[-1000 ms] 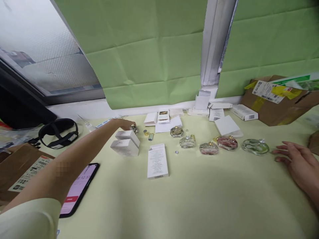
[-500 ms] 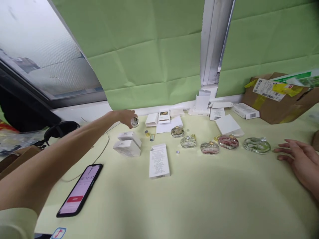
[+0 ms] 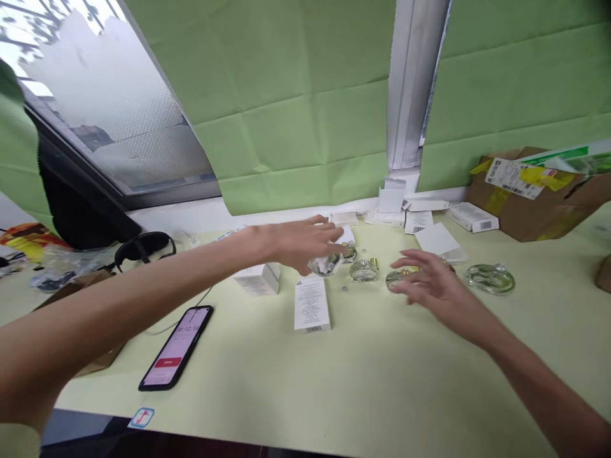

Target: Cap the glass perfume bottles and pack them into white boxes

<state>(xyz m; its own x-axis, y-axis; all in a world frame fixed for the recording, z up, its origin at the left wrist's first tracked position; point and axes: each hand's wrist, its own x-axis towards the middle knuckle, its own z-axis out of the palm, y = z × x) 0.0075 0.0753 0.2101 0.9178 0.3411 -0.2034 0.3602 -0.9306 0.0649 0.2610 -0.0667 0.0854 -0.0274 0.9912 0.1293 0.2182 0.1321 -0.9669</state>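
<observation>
The left hand (image 3: 298, 245) grips a small glass bottle (image 3: 326, 264) just above the flat white carton (image 3: 312, 303). Right of that carton, the right hand (image 3: 432, 286) hovers with fingers spread wide, over a pink-tinted bottle (image 3: 397, 278).

A small round clear glass bottle (image 3: 326, 264) is held off the desk under the fingers of the left hand (image 3: 296, 243), its outline blurred. A flat round bottle with a pink tint (image 3: 397, 278) lies on the desk, partly covered by the spread fingers of the right hand (image 3: 432, 286).
</observation>
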